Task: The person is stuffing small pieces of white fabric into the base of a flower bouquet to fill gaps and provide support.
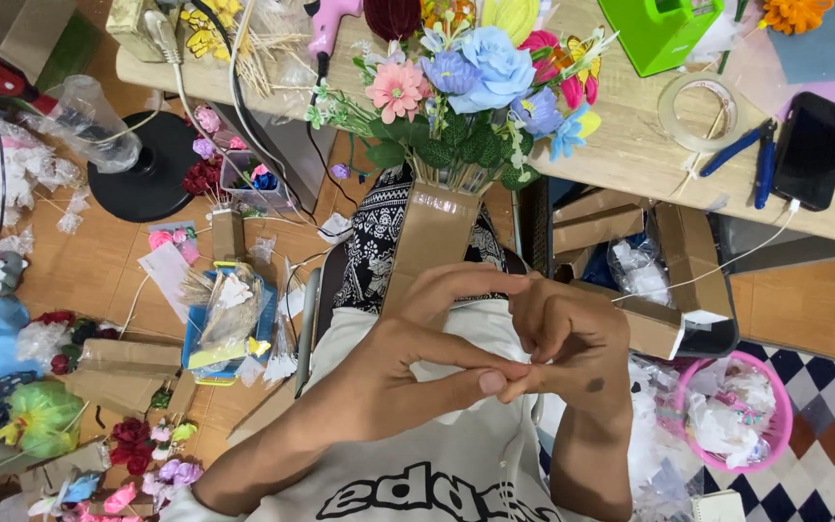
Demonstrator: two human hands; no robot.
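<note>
Cardboard vase point(434, 237) of paper flowers point(466, 82) stands just beyond both hands, leaning on the wooden table's point(630, 145) near edge. Left hand point(417, 358) and right hand point(572, 343) touch, fingertips pinched together; any held item cannot be seen

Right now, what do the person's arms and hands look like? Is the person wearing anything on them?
Both forearms are bare, with no sleeves showing. The left hand and right hand wear no gloves, rings, watch or bracelets that I can see. The right hand has a small dark mark on its back. A white top with black lettering lies below the arms.
</note>
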